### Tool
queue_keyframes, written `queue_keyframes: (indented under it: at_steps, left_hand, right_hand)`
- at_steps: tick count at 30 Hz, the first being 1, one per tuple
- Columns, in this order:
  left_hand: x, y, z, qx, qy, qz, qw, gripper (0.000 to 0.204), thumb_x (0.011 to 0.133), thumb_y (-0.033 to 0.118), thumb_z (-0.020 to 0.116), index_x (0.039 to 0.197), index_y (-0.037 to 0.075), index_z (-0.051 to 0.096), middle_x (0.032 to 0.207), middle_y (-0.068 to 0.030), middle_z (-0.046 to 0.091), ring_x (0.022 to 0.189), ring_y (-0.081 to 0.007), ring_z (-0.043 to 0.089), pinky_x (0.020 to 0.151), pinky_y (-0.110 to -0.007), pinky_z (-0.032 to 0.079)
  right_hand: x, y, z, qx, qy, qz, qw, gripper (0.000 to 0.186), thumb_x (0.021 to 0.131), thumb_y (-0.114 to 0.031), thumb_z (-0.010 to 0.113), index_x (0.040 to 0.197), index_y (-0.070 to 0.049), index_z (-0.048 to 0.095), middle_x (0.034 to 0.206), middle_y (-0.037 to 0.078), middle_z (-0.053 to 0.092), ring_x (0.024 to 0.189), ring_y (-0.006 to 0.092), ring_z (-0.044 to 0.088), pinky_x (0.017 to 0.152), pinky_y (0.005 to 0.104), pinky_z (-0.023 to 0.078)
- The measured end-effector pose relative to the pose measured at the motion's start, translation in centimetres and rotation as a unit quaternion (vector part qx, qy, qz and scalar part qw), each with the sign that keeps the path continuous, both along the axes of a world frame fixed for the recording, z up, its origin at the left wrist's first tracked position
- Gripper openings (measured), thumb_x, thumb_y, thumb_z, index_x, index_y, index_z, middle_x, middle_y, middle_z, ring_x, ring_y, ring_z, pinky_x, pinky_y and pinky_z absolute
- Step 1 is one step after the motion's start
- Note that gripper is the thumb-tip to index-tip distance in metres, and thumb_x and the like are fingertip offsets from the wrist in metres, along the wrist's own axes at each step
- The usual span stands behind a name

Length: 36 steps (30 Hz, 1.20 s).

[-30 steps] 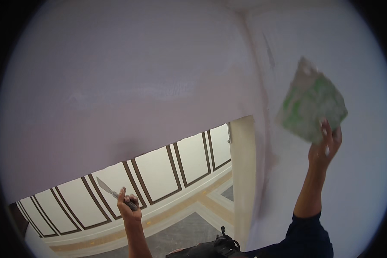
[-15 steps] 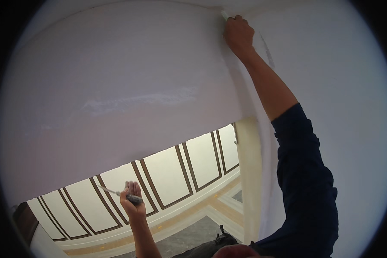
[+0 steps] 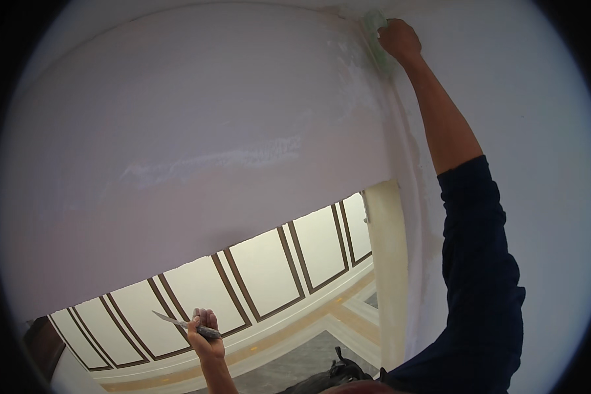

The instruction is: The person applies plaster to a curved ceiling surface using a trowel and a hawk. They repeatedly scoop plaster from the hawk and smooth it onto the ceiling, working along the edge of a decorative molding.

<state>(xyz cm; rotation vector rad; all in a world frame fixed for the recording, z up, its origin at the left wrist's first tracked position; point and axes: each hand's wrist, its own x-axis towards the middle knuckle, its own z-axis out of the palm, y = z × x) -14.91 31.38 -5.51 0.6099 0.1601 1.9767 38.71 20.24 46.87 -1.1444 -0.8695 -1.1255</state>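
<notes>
My right hand (image 3: pixel 400 41) is raised to the top of the inside corner, where the pinkish-grey wall panel (image 3: pixel 243 98) meets the white right wall. Its fingers are closed on a pale green, see-through flat tool (image 3: pixel 375 25), which lies against the corner; its exact kind is unclear. Low in front of the panel's bottom edge, my left hand (image 3: pixel 207 335) grips a putty knife (image 3: pixel 208 332) by its dark, smeared handle. The knife's thin blade points left and up, touching nothing. Whitish smears mark the panel beside the corner and across its middle.
Below the panel's edge, an opening shows a cream wall (image 3: pixel 262 276) with dark brown moulding frames. Grey and beige floor tiles (image 3: pixel 302 361) lie beneath it. A cream door jamb (image 3: pixel 387 262) stands right of the opening. The white wall (image 3: pixel 545 197) rises close at my right.
My right hand has shifted right into the corner, and its green tool now shows more of its flat face. Whitish smears now show beside the corner. My left hand appears slightly lower with the knife.
</notes>
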Motion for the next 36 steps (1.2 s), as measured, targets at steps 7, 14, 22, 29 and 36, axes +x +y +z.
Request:
queue_keyframes:
  at_steps: [7, 14, 22, 29, 36]
  left_hand:
    - [1.7, -3.6, -0.5, -0.036, 0.014, 0.015, 0.999, 0.031, 0.086, 0.011, 0.057, 0.116, 0.001, 0.058, 0.1, -0.0067, 0.067, 0.095, -0.0208, 0.067, 0.086, -0.031, 0.059]
    - [2.8, -4.1, -1.4, -0.079, 0.02, 0.024, 0.996, 0.029, 0.085, 0.013, 0.061, 0.112, 0.003, 0.062, 0.097, -0.0062, 0.066, 0.092, -0.0207, 0.066, 0.086, -0.031, 0.056]
    - [3.7, -4.8, -1.4, -0.083, 0.04, 0.014, 0.996, 0.03, 0.085, 0.014, 0.062, 0.114, 0.003, 0.061, 0.097, -0.0057, 0.066, 0.092, -0.0207, 0.066, 0.086, -0.032, 0.056]
    - [4.9, -4.0, -1.8, -0.09, 0.053, 0.003, 0.995, 0.029, 0.086, 0.014, 0.061, 0.113, 0.003, 0.06, 0.096, -0.007, 0.066, 0.09, -0.0208, 0.066, 0.085, -0.032, 0.057]
    - [5.9, -4.4, -2.2, -0.102, 0.055, -0.022, 0.993, 0.031, 0.084, 0.013, 0.063, 0.114, 0.003, 0.059, 0.097, -0.0067, 0.066, 0.09, -0.0209, 0.067, 0.081, -0.031, 0.059]
  right_hand:
    - [-0.9, -1.3, 2.0, 0.012, -0.058, 0.053, 0.997, 0.026, 0.088, -0.017, 0.059, 0.106, -0.002, 0.072, 0.103, 0.021, 0.071, 0.097, 0.0354, 0.068, 0.085, 0.0448, 0.054]
    - [-1.5, 0.4, 1.3, 0.031, -0.037, -0.04, 0.998, 0.023, 0.085, -0.013, 0.056, 0.092, 0.004, 0.07, 0.098, 0.024, 0.071, 0.093, 0.0374, 0.069, 0.08, 0.0473, 0.054]
    - [-3.4, -4.3, 2.7, 0.035, -0.084, 0.027, 0.995, 0.025, 0.086, -0.014, 0.055, 0.096, 0.005, 0.069, 0.103, 0.025, 0.07, 0.098, 0.0395, 0.067, 0.084, 0.0468, 0.053]
    - [4.4, -1.6, 3.7, 0.017, 0.058, 0.028, 0.998, 0.028, 0.087, -0.015, 0.055, 0.102, 0.005, 0.068, 0.11, 0.025, 0.068, 0.105, 0.0398, 0.065, 0.09, 0.0463, 0.051]
    - [-1.0, -2.4, 5.3, 0.025, -0.055, 0.056, 0.997, 0.032, 0.086, -0.016, 0.058, 0.104, 0.008, 0.067, 0.11, 0.027, 0.068, 0.106, 0.0404, 0.065, 0.09, 0.0456, 0.051]
